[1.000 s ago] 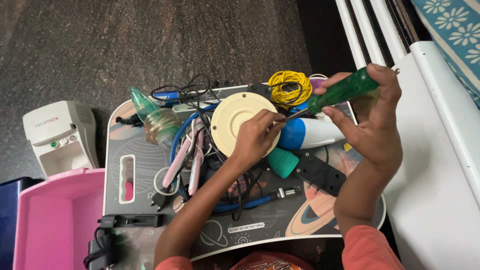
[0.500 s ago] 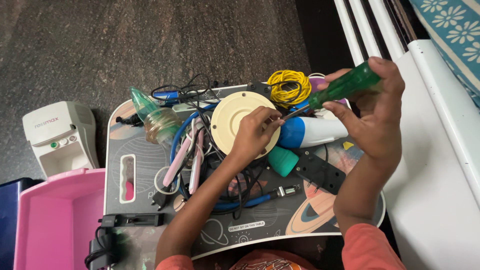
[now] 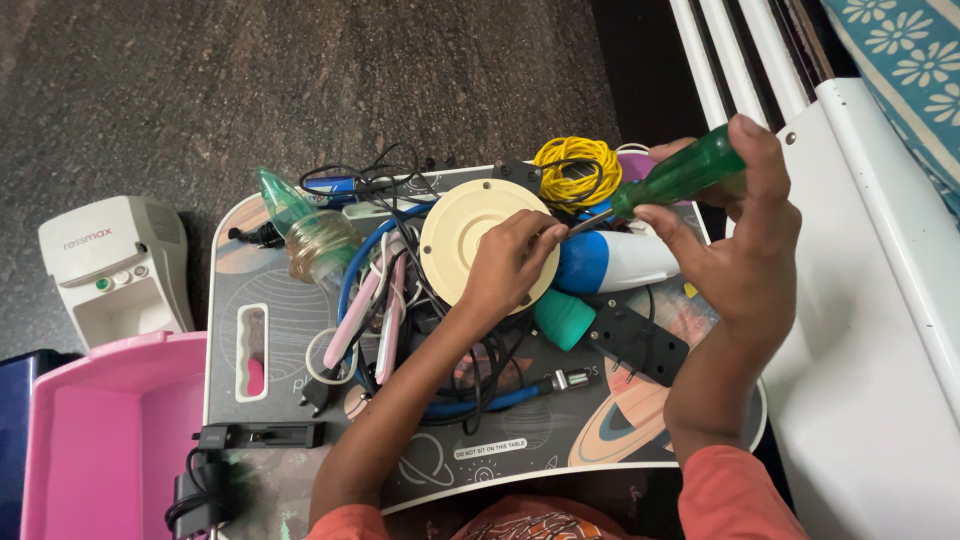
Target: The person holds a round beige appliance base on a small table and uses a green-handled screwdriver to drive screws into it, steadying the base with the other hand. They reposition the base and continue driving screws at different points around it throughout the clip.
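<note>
My right hand (image 3: 745,250) wraps green screwdriver (image 3: 672,180) handle, rigid, light; left hand (image 3: 505,265) pinches tip on cream disc (image 3: 455,240), 9 o'clock of handle.

A lap table (image 3: 640,440) carried a disc (image 3: 465,235), with a wire coil (image 3: 577,170) behind it to the right. A tub (image 3: 95,440) sat left of the table, and a small machine (image 3: 115,270) stood behind the tub.

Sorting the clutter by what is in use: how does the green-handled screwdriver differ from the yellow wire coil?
The green-handled screwdriver is straight and rigid; the yellow wire coil is a looped bundle. The screwdriver is gripped in the right hand, its tip at the left hand; the coil lies untouched on the lap table.
</note>
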